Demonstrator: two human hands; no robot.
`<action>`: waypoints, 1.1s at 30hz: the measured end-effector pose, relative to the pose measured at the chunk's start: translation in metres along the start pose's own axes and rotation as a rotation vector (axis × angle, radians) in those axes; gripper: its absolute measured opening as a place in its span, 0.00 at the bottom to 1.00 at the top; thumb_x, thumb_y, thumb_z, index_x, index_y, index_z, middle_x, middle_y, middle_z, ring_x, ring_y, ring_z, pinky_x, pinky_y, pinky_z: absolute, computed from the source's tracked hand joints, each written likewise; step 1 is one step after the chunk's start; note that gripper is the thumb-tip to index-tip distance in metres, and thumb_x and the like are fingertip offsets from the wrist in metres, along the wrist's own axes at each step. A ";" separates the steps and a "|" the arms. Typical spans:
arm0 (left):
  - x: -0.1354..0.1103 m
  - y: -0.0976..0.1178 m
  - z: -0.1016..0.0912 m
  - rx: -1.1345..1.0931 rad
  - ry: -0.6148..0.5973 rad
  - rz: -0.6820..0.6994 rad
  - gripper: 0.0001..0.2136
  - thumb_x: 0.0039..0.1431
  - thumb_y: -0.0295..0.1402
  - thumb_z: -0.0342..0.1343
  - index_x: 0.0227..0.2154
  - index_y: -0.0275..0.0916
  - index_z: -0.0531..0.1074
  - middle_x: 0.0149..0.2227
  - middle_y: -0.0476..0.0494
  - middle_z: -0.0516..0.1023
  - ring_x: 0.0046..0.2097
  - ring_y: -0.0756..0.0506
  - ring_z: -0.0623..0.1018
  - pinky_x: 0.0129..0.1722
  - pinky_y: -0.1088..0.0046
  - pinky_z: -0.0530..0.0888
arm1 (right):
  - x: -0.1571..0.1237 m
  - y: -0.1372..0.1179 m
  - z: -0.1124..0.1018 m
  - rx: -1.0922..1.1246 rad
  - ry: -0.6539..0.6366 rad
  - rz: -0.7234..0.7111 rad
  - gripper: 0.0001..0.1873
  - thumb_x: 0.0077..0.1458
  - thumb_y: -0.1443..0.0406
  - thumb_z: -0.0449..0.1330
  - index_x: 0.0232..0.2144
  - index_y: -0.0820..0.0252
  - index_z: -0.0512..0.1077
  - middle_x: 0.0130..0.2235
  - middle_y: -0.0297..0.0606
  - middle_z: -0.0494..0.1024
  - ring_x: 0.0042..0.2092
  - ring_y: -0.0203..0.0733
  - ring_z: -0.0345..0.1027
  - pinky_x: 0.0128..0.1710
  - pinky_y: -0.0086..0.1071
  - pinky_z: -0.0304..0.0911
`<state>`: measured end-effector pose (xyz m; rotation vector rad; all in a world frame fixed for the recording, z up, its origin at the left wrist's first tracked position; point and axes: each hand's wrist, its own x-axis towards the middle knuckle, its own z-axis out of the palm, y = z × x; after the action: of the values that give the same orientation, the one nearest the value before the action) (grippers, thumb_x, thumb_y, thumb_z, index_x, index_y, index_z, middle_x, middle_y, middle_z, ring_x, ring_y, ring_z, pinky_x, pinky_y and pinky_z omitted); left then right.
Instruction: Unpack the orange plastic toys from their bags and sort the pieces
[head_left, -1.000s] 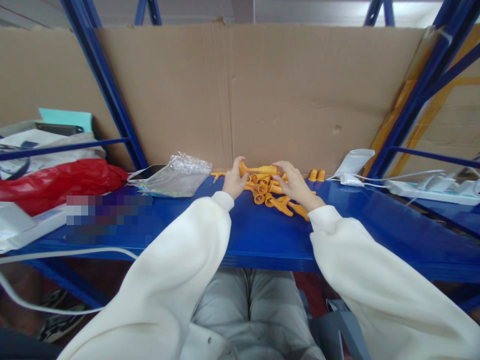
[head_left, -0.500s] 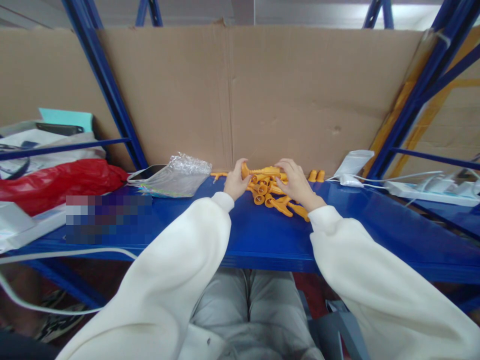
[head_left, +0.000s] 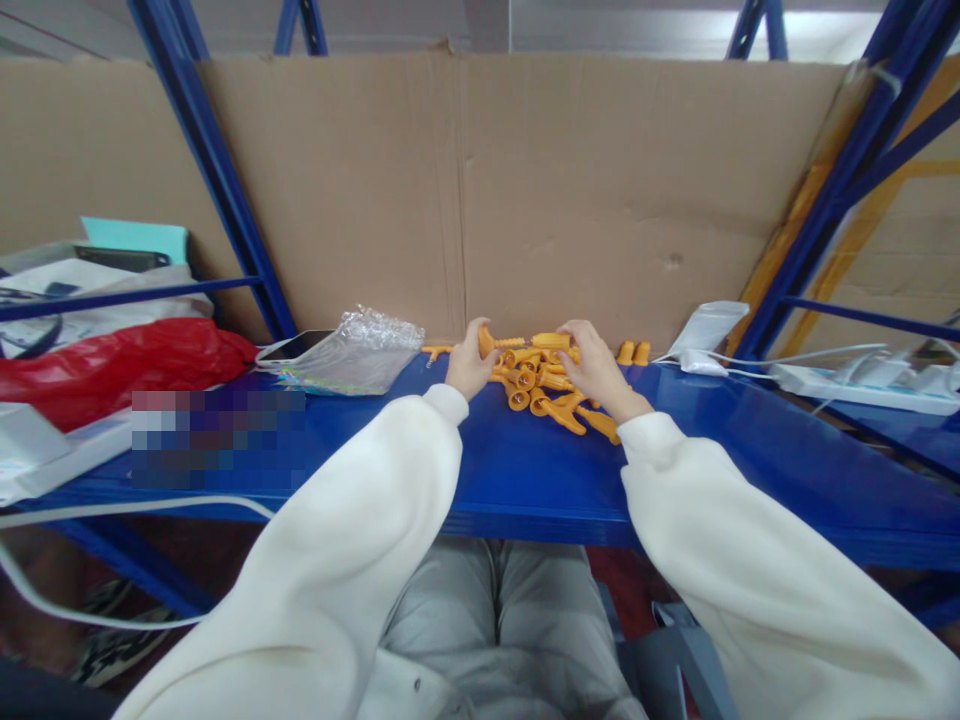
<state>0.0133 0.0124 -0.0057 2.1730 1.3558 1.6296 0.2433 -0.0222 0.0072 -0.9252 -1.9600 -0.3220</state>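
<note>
The left hand (head_left: 469,366) pinches the flared end of a long orange plastic piece (head_left: 525,342) between thumb and curled fingers, and the right hand (head_left: 598,368) pinches its other end, a grip at each end that likely holds it level and steady. It hangs just above a pile of orange plastic parts (head_left: 546,403) lying on the blue shelf (head_left: 525,470), at the pile's twelve o'clock. At three o'clock stand two orange caps (head_left: 634,352); at nine o'clock lies a clear plastic bag (head_left: 360,350), apart from the pile.
</note>
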 end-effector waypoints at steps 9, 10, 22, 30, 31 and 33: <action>0.001 -0.003 0.000 -0.024 0.007 0.006 0.22 0.55 0.27 0.56 0.53 0.42 0.64 0.31 0.51 0.75 0.29 0.49 0.75 0.37 0.72 0.74 | -0.004 0.040 -0.007 -0.134 0.260 0.275 0.14 0.48 0.71 0.57 0.40 0.56 0.65 0.44 0.46 0.69 0.49 0.51 0.65 0.53 0.48 0.63; 0.001 -0.003 0.000 -0.030 0.010 0.000 0.22 0.55 0.27 0.56 0.53 0.42 0.64 0.30 0.52 0.74 0.29 0.49 0.75 0.36 0.73 0.73 | -0.005 0.047 -0.010 -0.150 0.297 0.327 0.14 0.48 0.70 0.59 0.39 0.57 0.65 0.44 0.45 0.69 0.49 0.50 0.65 0.53 0.47 0.63; 0.000 0.003 -0.003 -0.029 0.005 -0.024 0.22 0.53 0.27 0.58 0.52 0.41 0.65 0.36 0.47 0.77 0.32 0.48 0.77 0.39 0.73 0.73 | -0.045 0.083 -0.046 -0.257 0.031 1.285 0.08 0.45 0.64 0.69 0.27 0.58 0.73 0.37 0.45 0.80 0.48 0.56 0.75 0.47 0.45 0.69; 0.000 0.005 -0.002 -0.017 0.004 -0.028 0.22 0.52 0.25 0.58 0.51 0.41 0.66 0.29 0.52 0.74 0.28 0.49 0.74 0.35 0.74 0.72 | -0.046 0.087 -0.041 -0.286 0.032 1.324 0.20 0.47 0.64 0.67 0.45 0.59 0.78 0.52 0.54 0.78 0.56 0.60 0.71 0.56 0.51 0.65; 0.000 0.005 -0.002 -0.016 0.007 -0.025 0.22 0.52 0.25 0.58 0.51 0.41 0.67 0.29 0.52 0.73 0.28 0.49 0.74 0.35 0.74 0.72 | -0.046 0.087 -0.040 -0.289 0.017 1.312 0.20 0.49 0.64 0.65 0.46 0.58 0.77 0.53 0.53 0.77 0.57 0.59 0.70 0.57 0.52 0.63; 0.000 0.004 -0.002 -0.015 0.005 -0.023 0.22 0.52 0.25 0.58 0.51 0.41 0.67 0.28 0.53 0.73 0.27 0.49 0.73 0.35 0.74 0.72 | -0.046 0.087 -0.038 -0.291 -0.056 1.256 0.17 0.54 0.63 0.61 0.47 0.57 0.78 0.54 0.49 0.77 0.59 0.58 0.69 0.60 0.54 0.59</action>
<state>0.0142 0.0095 -0.0029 2.1389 1.3605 1.6327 0.3436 -0.0056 -0.0223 -2.1316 -1.0514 0.1681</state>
